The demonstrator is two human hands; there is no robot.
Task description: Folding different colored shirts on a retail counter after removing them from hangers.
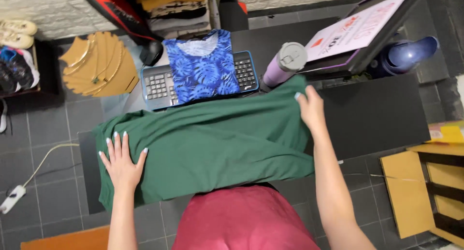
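Observation:
A dark green garment (pixel 212 143) lies spread across a black table (pixel 382 114). My left hand (pixel 122 162) rests flat on its left part, fingers apart. My right hand (pixel 309 107) presses on the cloth's far right edge, fingers on the fabric; whether it pinches the cloth I cannot tell. A folded blue leaf-print shirt (pixel 203 66) lies on a keyboard (pixel 159 85) just beyond the green garment.
A lilac bottle with a grey lid (pixel 285 61) stands behind the garment. A tilted board with a printed sheet (pixel 362 30) and a dark blue bottle (pixel 411 54) are at the far right. Folded clothes (pixel 176 10) are stacked behind. Cardboard pieces (pixel 99 64), shoes (pixel 14 51) and yellow shelving (pixel 425 182) surround the table.

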